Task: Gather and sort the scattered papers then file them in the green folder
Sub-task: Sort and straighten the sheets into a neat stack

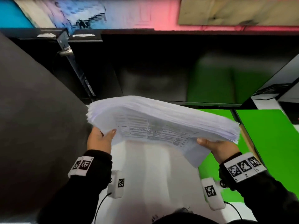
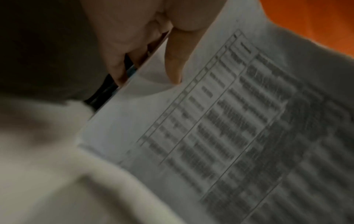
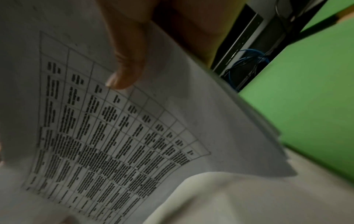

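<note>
A thick stack of white papers (image 1: 161,123) with printed tables hangs in the air above the white desk, tilted toward me. My left hand (image 1: 100,139) grips its left edge, thumb on the near face, fingers behind. My right hand (image 1: 216,147) grips the right edge the same way. The left wrist view shows my thumb on the printed sheet (image 2: 220,128). In the right wrist view the thumb presses the table page (image 3: 114,136). The open green folder (image 1: 265,143) lies flat on the desk to the right, under and beyond the stack.
A dark monitor (image 1: 161,67) stands behind the stack, reflecting the green. A second dark screen (image 1: 32,118) fills the left side. The white desk (image 1: 153,175) shows below the papers. Blue cables (image 3: 247,60) sit behind the folder at the right.
</note>
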A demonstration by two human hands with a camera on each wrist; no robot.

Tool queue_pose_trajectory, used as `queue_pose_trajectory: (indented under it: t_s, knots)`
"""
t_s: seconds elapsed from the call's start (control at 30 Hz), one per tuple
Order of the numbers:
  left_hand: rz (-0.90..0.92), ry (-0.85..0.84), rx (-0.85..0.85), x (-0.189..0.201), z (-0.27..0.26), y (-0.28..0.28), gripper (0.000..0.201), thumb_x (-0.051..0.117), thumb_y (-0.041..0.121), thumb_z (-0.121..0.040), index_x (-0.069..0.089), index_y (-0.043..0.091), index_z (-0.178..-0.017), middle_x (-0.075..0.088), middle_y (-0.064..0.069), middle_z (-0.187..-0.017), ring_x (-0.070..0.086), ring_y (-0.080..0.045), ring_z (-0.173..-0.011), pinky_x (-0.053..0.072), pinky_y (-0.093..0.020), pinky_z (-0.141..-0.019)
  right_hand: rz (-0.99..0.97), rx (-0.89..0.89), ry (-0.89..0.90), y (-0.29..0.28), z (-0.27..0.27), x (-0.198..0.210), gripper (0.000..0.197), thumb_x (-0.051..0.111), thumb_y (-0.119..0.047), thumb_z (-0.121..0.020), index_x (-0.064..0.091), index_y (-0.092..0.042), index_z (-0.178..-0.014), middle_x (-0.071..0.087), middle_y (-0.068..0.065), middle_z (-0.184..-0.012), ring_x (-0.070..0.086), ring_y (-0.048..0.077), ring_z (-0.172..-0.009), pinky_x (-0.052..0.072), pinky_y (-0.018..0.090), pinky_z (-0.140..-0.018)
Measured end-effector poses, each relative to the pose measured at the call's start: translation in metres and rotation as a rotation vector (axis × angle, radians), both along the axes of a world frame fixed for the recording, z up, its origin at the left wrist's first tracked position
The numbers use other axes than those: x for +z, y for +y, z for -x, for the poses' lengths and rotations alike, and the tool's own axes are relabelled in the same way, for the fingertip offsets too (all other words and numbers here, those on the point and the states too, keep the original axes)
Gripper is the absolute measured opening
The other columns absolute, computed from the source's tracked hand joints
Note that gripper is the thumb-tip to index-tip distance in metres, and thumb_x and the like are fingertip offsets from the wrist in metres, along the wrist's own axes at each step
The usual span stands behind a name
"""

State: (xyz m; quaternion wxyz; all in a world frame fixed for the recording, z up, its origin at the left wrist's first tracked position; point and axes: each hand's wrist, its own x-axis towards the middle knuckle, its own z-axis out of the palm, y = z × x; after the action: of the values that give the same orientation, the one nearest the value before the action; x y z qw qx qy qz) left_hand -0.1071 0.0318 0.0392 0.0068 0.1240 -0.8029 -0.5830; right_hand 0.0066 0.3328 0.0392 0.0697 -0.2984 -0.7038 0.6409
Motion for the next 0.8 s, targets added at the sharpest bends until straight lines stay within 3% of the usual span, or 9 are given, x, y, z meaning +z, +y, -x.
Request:
queue_pose_trajectory:
  t_s: [0.07,0.13,0.23,0.3,0.4,0.5,0.57,0.7,0.8]
  knots:
    - [0.079,-0.079,-0.012,-0.010,-0.001,-0.004,0.013,0.068,0.008,-0.081,0.055,0.008,-0.079,0.058,-0.010,-0.082,0.055,-0.019,-0.077,0.038,-0.028,-0.074,0.034,-0.167,0.020,-0.016,0.018,0.009,0.033,0.073,-0.030,-0.073,0.069,-0.022,-0.105,0.071,-0.004,-0.109,0.057,0.021,-0.113,0.033,0.044,-0.109]
    - [0.097,-0.188,-0.044,-0.023,-0.004,-0.009,0.011,0.068,0.002,-0.079,0.057,0.004,-0.078,0.056,-0.013,-0.081,0.055,-0.025,-0.078,0.037,-0.030,-0.074,0.155,-0.302,0.026,-0.009,0.006,0.002,0.035,0.041,-0.011,-0.095,0.053,0.007,-0.122,0.060,0.016,-0.125,0.050,0.022,-0.123,0.024,0.036,-0.110]
    - [0.133,-0.349,-0.078,-0.031,-0.008,-0.007,0.016,0.060,0.000,-0.084,0.061,-0.005,-0.100,0.061,-0.024,-0.103,0.057,-0.036,-0.108,0.039,-0.034,-0.089,0.171,-0.173,-0.156,-0.012,0.014,-0.012,0.056,0.069,-0.035,-0.077,0.063,0.009,-0.111,0.073,0.009,-0.104,0.067,0.000,-0.062,0.044,0.020,-0.082]
    - [0.090,-0.355,0.014,-0.029,-0.007,-0.003,0.026,0.059,0.001,-0.084,0.060,-0.006,-0.109,0.059,-0.020,-0.100,0.057,-0.036,-0.103,0.041,-0.037,-0.086,0.168,-0.199,-0.161,-0.004,0.004,-0.007,0.042,0.044,-0.021,-0.095,0.047,0.003,-0.129,0.049,0.021,-0.137,0.066,0.002,-0.074,0.047,0.019,-0.081]
    - [-0.088,-0.276,0.078,-0.022,-0.002,-0.004,0.033,0.054,-0.007,-0.077,0.061,0.002,-0.108,0.061,-0.013,-0.084,0.057,-0.030,-0.082,0.045,-0.038,-0.077,-0.011,-0.020,-0.083,-0.004,0.004,0.006,0.026,0.067,-0.004,-0.078,0.067,-0.023,-0.096,0.069,0.009,-0.107,0.063,-0.010,-0.084,0.046,0.032,-0.098]
    - [-0.078,-0.238,0.064,-0.018,-0.003,-0.008,0.025,0.053,-0.008,-0.074,0.061,0.001,-0.096,0.058,-0.012,-0.072,0.054,-0.028,-0.070,0.045,-0.039,-0.071,-0.152,0.202,-0.083,0.010,-0.014,0.009,0.038,0.085,-0.048,-0.047,0.073,-0.031,-0.078,0.074,-0.006,-0.088,0.066,0.000,-0.082,0.051,0.027,-0.088]
    - [-0.011,-0.237,-0.001,-0.018,-0.007,-0.010,0.024,0.052,-0.014,-0.074,0.059,0.001,-0.091,0.054,-0.012,-0.071,0.049,-0.026,-0.068,0.041,-0.032,-0.067,-0.203,0.269,-0.127,0.018,-0.014,0.009,0.057,0.082,-0.063,-0.031,0.072,-0.033,-0.078,0.073,-0.024,-0.076,0.064,-0.012,-0.075,0.051,0.017,-0.078]
    - [0.095,-0.374,-0.078,-0.027,-0.017,-0.008,0.014,0.052,-0.011,-0.076,0.054,0.002,-0.076,0.050,-0.011,-0.067,0.047,-0.026,-0.064,0.039,-0.027,-0.063,-0.208,0.302,-0.095,0.020,-0.013,0.029,0.031,0.089,-0.036,-0.047,0.072,-0.036,-0.074,0.071,-0.027,-0.071,0.062,-0.013,-0.066,0.049,0.009,-0.070]
    - [0.074,-0.487,-0.024,-0.037,-0.015,-0.007,0.024,0.051,-0.010,-0.077,0.045,0.004,-0.059,0.038,-0.007,-0.059,0.036,-0.022,-0.054,0.030,-0.024,-0.054,-0.359,0.364,-0.014,0.019,-0.009,0.052,0.042,0.081,-0.011,-0.059,0.070,-0.048,-0.077,0.071,-0.026,-0.079,0.060,-0.010,-0.071,0.042,-0.002,-0.068]
